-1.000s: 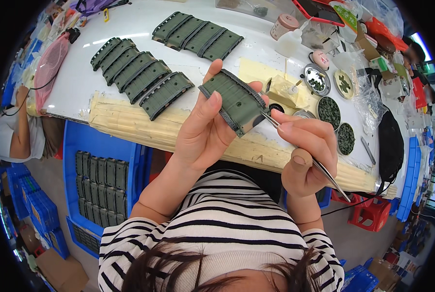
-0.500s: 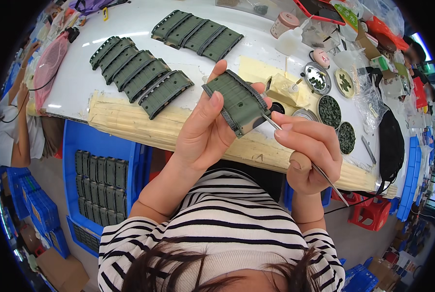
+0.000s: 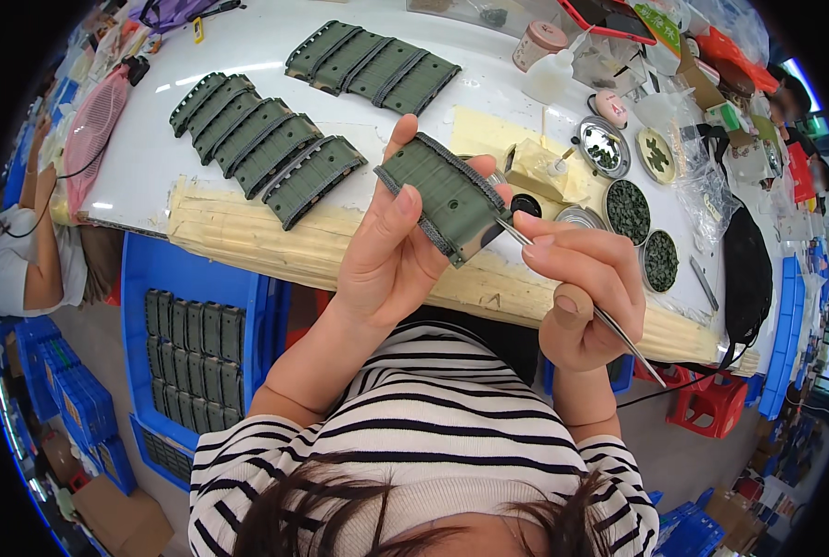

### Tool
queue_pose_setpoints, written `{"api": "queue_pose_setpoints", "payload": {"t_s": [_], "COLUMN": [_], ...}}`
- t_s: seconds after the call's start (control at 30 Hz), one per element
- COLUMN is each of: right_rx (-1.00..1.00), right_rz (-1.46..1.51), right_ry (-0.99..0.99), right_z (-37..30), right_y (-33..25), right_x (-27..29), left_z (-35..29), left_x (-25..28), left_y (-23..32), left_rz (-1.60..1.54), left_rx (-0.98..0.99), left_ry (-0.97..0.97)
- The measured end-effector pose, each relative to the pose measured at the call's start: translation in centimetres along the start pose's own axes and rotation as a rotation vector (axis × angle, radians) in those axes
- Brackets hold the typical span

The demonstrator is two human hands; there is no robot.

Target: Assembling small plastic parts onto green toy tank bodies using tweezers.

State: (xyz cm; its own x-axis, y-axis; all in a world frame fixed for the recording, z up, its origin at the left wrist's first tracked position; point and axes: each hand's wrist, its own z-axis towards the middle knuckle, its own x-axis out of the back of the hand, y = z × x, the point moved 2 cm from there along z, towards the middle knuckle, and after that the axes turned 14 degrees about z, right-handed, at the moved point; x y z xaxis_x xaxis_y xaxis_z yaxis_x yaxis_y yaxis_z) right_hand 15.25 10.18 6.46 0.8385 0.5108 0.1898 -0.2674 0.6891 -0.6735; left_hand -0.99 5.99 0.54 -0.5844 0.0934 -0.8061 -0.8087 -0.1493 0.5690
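Note:
My left hand is closed around the edges of a dark green curved panel with ridged dark borders and a small hole. The panel is held tilted above the table's near edge. In my right hand, pinched between thumb and fingers, are metal tweezers. Their tip meets the panel's right edge, near a small dark piece; whether they grip it I cannot tell. A tan finger cover sits on one right finger. Similar green panels lie in a joined row and in another group behind my left hand.
At right stand round tins of small dark green pieces, a metal dish, a yellowish block and a knife-like tool. A blue crate below holds more panels. A red stool is at lower right. Another person's arm shows at left.
The panel in my left hand has shifted slightly left and turned a little. The tweezers have followed it, their tip still at its right edge.

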Motion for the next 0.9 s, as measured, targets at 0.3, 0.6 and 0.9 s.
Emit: {"api": "queue_pose_setpoints", "payload": {"t_s": [0.3, 0.6, 0.9], "right_rx": [-0.015, 0.008, 0.010], "right_rz": [-0.019, 0.162, 0.145], "right_ry": [-0.011, 0.156, 0.165], "right_z": [-0.1, -0.4, -0.6], "right_y": [-0.1, 1.2, 1.2], "right_x": [0.1, 0.0, 0.0], "left_z": [0.0, 0.0, 0.3], "left_x": [-0.2, -0.2, -0.5], "left_y": [0.0, 0.2, 0.5], "left_rz": [-0.010, -0.381, -0.816], "left_rx": [0.011, 0.138, 0.313], "left_ry": [0.013, 0.074, 0.125]}}
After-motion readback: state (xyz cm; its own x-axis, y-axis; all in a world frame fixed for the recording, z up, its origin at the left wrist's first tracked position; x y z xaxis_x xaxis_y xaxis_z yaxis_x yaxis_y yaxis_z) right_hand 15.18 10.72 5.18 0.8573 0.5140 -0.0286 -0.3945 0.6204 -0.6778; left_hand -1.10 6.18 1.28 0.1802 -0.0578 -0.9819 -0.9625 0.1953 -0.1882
